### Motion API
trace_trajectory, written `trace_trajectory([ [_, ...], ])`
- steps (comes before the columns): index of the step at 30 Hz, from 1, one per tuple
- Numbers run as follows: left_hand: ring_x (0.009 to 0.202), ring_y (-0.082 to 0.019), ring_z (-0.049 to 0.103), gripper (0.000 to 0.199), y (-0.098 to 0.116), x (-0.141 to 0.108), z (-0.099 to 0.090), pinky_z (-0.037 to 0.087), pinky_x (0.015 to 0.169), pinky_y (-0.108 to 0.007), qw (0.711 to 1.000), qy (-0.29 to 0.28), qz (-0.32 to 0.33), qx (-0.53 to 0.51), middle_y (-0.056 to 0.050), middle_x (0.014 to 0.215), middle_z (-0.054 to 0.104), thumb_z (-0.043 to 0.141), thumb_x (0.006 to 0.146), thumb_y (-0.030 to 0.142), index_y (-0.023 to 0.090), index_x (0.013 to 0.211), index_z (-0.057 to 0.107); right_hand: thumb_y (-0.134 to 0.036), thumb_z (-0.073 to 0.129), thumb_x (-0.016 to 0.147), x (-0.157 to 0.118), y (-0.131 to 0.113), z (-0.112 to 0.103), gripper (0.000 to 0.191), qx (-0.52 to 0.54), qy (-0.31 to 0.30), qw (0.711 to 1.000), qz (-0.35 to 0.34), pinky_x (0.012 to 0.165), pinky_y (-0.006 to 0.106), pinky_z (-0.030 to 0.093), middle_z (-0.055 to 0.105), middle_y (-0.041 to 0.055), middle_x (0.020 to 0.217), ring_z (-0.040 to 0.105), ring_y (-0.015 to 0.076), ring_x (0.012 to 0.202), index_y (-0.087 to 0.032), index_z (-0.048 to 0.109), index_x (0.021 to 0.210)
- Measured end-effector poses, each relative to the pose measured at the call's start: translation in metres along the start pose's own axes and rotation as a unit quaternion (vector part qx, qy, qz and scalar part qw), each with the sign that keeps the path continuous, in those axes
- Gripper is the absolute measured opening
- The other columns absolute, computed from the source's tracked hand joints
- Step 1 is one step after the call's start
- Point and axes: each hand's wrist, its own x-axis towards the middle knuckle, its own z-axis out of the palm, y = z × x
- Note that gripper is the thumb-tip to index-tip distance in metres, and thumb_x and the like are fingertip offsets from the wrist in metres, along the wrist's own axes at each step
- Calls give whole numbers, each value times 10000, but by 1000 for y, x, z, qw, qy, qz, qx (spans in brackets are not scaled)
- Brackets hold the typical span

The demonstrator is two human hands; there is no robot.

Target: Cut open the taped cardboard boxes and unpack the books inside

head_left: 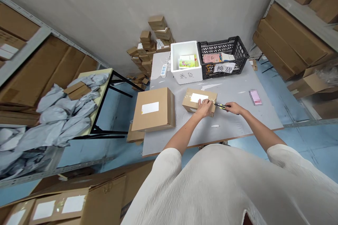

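Note:
A small taped cardboard box point(188, 102) with a white label lies on the grey table point(232, 126) in front of me. My left hand point(204, 107) rests on its top near the right end, fingers spread a little and holding nothing. On the right, my right hand point(233, 108) is closed around a black and yellow cutter point(221, 106), whose tip meets the box's right end. A larger cardboard box point(150, 119) with a white label stands to the left on the same table.
At the table's back are a white foam box point(188, 76) and a black crate point(239, 59), both holding books. A pink pixelated item point(255, 97) lies right. Grey parcels point(55, 112) cover the left side table; cartons fill shelves both sides.

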Motion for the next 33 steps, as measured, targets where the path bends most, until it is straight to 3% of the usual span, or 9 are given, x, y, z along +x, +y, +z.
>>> trace_trajectory([
  [10,1458,-368,531,647,12,-17,-6,129,1353,-685,998,41,13,37,-151,1514,549,816,890,172,289,1468,552,-559,667,909,-1,-10,6,353,46,-2,999,22,510,256,354,659,-5,764,467,118,558,-209,694,875],
  [17,1442,-365,499,588,12,-21,-12,332,1225,-559,999,30,16,32,-151,1536,538,802,905,183,294,1439,581,-553,660,930,4,-16,20,356,14,6,1000,-11,578,241,386,669,0,756,540,139,649,-211,680,829],
  [25,1414,-360,499,589,10,-17,-10,359,1161,-519,1000,12,17,17,-139,1555,512,823,891,208,303,1425,594,-491,707,974,9,-21,20,284,38,-24,997,71,493,236,388,769,43,862,684,150,621,-220,670,897],
  [28,1408,-369,516,604,6,-13,-12,363,1168,-519,1000,17,17,-7,-136,1553,521,858,874,304,295,1415,590,-512,734,967,8,-23,19,317,38,-26,996,79,483,228,394,782,47,861,694,146,615,-217,670,870],
  [31,1372,-352,566,471,0,-7,-17,383,1160,-515,998,38,-9,-50,-135,1517,560,694,995,353,277,1438,552,-504,707,991,4,-20,20,303,32,-11,999,41,508,220,414,788,38,887,704,140,641,-217,672,898],
  [33,1331,-328,607,419,-3,-2,-20,410,1137,-501,996,45,-33,-77,-132,1483,589,525,1035,218,263,1452,529,-499,679,1011,-1,-15,19,287,33,-6,999,13,534,217,430,794,34,921,717,144,675,-219,670,945],
])
